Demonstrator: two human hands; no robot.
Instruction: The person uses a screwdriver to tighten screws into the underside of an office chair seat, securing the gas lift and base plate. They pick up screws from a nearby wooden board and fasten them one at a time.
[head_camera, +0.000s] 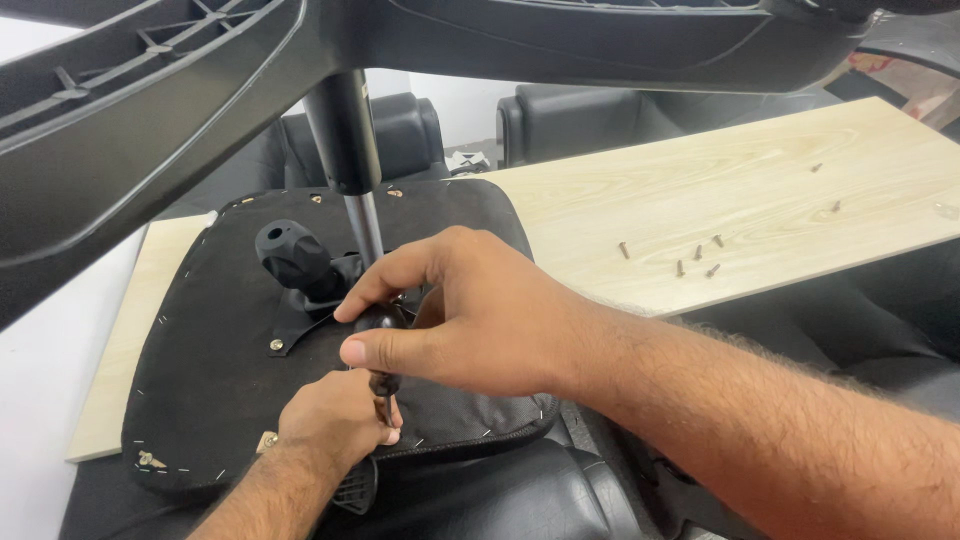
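Upturned chair seat (210, 350), black fabric underside up, lies on pale wood table (740, 210). Right hand (470, 320) has its grip closed around black screwdriver (383, 380) handle, thumb and forefinger pinching the top. Left hand (340, 415) just below, fingers closed around the shaft near the tip, low on the seat's middle. Tip itself hidden. Black knob (290, 252) on the seat mechanism stands just left of the hands. Gas column (350, 150) rises behind them to the chair base (150, 110) overhead. Loose screws (690, 255) lie scattered on the table, well apart to the right.
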